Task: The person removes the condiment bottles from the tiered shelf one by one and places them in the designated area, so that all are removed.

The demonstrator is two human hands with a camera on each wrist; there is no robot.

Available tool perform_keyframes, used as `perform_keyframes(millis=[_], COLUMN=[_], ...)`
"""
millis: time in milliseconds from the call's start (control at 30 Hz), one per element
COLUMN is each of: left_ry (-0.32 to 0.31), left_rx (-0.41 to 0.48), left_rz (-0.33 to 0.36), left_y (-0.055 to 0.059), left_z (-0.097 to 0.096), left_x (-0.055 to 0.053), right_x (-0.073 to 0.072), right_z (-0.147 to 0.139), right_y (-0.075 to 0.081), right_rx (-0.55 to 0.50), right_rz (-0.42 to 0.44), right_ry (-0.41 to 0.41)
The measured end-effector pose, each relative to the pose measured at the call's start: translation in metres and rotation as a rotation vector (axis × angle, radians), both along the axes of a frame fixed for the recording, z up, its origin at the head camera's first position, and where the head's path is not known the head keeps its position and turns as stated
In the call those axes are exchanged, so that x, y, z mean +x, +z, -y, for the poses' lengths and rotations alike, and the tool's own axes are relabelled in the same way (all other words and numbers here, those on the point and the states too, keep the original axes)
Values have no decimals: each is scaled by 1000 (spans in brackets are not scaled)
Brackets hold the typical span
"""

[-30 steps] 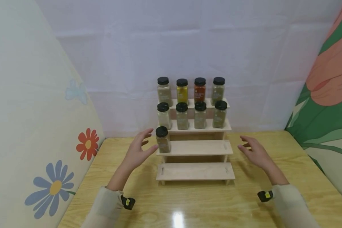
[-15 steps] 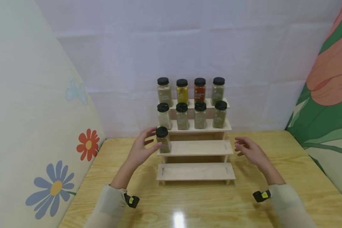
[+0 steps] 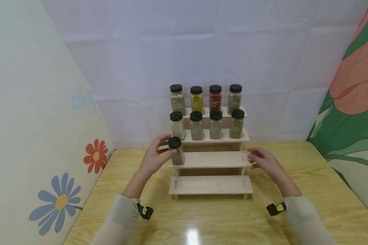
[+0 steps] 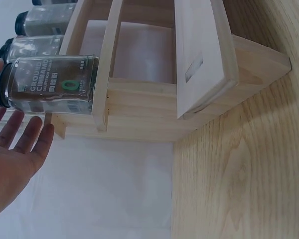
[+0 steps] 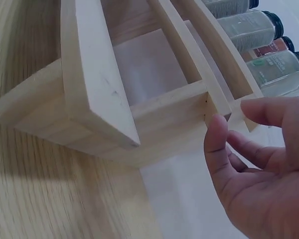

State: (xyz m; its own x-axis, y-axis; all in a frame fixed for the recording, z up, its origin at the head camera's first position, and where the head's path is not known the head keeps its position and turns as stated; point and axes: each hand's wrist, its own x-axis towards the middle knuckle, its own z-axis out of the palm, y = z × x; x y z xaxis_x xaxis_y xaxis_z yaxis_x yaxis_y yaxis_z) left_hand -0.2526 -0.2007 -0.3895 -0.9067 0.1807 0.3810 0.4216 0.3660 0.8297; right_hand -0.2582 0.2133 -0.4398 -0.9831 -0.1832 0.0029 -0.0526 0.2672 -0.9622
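Left hand (image 3: 153, 159) and right hand (image 3: 264, 162) have drawn nearer the wooden rack (image 3: 210, 185).
Left fingers spread loosely round the cinnamon jar (image 3: 179, 159) at a shelf's (image 3: 214, 159) left end, contact unclear; right fingers, half-curled, hold nothing. Table (image 3: 230, 221) extends past the rack's 2 ends, white cloth (image 3: 159, 61) behind.

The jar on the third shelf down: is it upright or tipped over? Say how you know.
Upright: in the head view, the jar stands base-down on the shelf, with its black lid on top.
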Motion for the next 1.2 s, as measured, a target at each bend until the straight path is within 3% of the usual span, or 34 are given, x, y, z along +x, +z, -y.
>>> perform_keyframes(millis=[533,933,1200], left_ry=[-9,-47,-23], left_rx=[35,47,64], left_rz=[69,144,152], left_y=[-5,-3,-1], left_z=[-10,-6,-3], left_x=[-6,-8,-11], right_x=[-7,-13,-15], right_z=[7,7,5], right_y=[-3,-1,1], right_rx=[-49,-165,-158], right_rz=[87,238,250], right_ry=[6,32,59])
